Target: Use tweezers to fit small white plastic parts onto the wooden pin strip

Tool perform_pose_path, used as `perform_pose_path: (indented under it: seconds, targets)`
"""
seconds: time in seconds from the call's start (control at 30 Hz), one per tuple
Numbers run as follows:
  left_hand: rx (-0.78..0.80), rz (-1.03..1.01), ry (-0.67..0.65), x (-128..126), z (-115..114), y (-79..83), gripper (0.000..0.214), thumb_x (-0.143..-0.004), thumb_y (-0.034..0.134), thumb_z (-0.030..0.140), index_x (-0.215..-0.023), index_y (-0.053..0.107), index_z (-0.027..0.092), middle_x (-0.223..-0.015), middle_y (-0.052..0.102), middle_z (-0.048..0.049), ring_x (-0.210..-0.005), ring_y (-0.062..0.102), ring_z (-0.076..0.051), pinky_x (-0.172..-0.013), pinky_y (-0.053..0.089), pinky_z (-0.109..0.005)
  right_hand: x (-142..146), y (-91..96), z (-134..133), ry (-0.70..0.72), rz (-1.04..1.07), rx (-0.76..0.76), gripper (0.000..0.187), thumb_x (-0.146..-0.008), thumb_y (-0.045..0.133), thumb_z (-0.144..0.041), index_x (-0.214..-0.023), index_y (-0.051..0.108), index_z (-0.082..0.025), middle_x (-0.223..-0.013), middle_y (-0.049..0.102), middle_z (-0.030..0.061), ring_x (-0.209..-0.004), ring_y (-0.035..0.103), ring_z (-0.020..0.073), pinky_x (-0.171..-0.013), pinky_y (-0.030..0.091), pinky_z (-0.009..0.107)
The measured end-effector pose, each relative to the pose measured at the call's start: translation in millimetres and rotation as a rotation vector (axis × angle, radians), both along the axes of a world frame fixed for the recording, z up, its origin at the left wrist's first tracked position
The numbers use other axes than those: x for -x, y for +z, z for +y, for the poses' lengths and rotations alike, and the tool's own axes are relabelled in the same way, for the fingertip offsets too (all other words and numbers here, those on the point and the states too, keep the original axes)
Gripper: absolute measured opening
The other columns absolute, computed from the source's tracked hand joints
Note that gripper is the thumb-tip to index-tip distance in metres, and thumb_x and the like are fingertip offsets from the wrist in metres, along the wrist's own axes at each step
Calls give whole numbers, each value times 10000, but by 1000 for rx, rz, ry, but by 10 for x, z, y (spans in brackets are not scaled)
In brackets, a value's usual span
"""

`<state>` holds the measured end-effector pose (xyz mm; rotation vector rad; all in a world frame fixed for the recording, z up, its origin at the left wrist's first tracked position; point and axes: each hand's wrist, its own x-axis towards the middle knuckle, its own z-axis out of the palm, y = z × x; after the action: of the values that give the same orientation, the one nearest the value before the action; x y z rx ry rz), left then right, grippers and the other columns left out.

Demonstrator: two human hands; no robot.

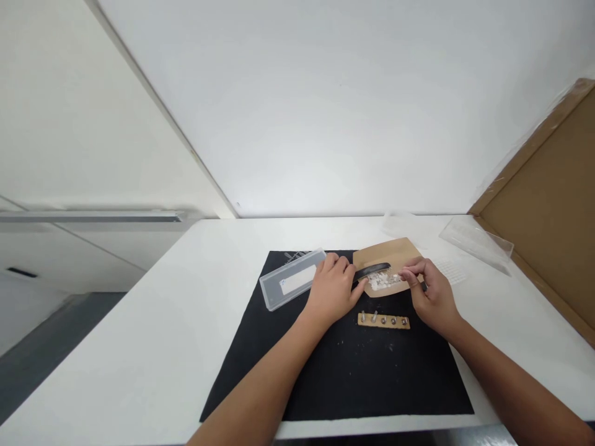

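My left hand point(331, 291) lies beside the clear plastic box point(272, 292), which has a white label. A black curved strip point(375, 269) sticks out between its thumb and forefinger; what kind of thing it is I cannot tell. Beneath the strip, a pile of small white pieces point(382, 280) rests on brown paper point(395, 249). At the right edge of this pile my right hand point(430, 296) pinches thumb and fingers together, and whatever is in them is too small to name. Nearer to me lies a small wooden strip point(383, 321) carrying a row of clear pegs and metal fittings.
Everything stands on a black mat point(372, 378) on a white table point(153, 347). Clear plastic parts point(297, 254) show behind the box. To the right are a clear lid point(476, 243) and a white grid sheet point(453, 271). A cardboard panel point(548, 198) borders the right side.
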<state>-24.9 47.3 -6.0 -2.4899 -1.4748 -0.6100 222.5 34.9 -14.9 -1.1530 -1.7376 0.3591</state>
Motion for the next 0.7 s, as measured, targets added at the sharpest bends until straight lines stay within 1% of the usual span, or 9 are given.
perform_pose_path:
  seconds: [0.13, 0.27, 0.37, 0.53, 0.63, 0.7]
  targets:
    - [22, 28, -6, -5, 7, -30, 301, -1011, 591, 429, -999, 711, 154, -927, 656, -113, -1029, 532, -321, -857, 481, -460, -2, -48, 29, -10, 70, 35, 157, -1027, 609, -399, -963, 618, -256, -1002, 689, 50, -925, 681, 225, -840, 542, 395]
    - [15, -1, -28, -3, 37, -76, 236, -1012, 610, 366, -998, 717, 157, -896, 648, -100, -980, 532, -301, -835, 472, -437, -16, -101, 67, -24, 186, 54, 154, -1010, 639, -416, -979, 641, -265, -989, 698, 47, -889, 694, 226, -824, 565, 402]
    - [-4, -34, -73, -4, 58, -102, 188, -1017, 611, 320, -1033, 719, 167, -891, 634, -85, -932, 527, -274, -852, 473, -426, -12, -120, 86, -15, 254, 65, 160, -991, 671, -420, -973, 648, -263, -1015, 696, 50, -847, 694, 213, -815, 572, 404]
    - [-99, -59, -169, -23, 59, -65, 203, -1042, 564, 286, -952, 690, 156, -907, 618, -91, -914, 526, -259, -847, 490, -417, 8, -93, 87, 3, 314, 91, 174, -962, 716, -420, -946, 658, -257, -976, 683, 38, -831, 684, 199, -810, 563, 391]
    - [-149, -164, -179, -44, 34, -15, 151, -1042, 559, 248, -1009, 670, 152, -948, 631, -99, -936, 548, -259, -845, 512, -411, 12, -59, 68, 3, 294, 108, 190, -980, 690, -428, -922, 641, -254, -960, 691, 34, -825, 681, 196, -793, 555, 382]
    - [-153, -265, -184, -61, 13, -1, 130, -1044, 552, 233, -1071, 652, 155, -984, 643, -103, -960, 579, -254, -845, 530, -399, 14, -39, 50, -2, 246, 89, 189, -999, 661, -423, -922, 628, -253, -957, 693, 32, -821, 678, 195, -778, 547, 377]
